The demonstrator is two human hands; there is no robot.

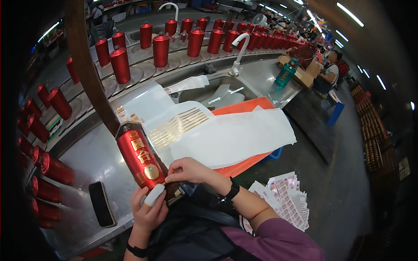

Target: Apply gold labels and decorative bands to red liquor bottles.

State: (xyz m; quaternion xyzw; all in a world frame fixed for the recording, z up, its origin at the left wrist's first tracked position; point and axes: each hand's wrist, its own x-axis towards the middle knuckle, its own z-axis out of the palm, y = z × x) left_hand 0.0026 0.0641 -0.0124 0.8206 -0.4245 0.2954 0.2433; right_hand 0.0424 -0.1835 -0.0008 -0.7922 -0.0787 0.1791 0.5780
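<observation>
A shiny red bottle with gold lettering and a round gold seal lies tilted in a dark stand in front of me. My left hand is closed around a small white block with a yellowish edge, close against the bottle's near end. Thumb and fingertips of my right hand are pinched together at the bottle's lower right edge. Whatever is between them is too small to make out. Right of the bottle, thin gold strips lie in rows on a white backing sheet.
A black phone lies on the metal bench at left. A conveyor carries several red bottles along the back. Beyond the sheets are a sink with a white tap and a teal drinking bottle. Printed sheets are stacked at lower right.
</observation>
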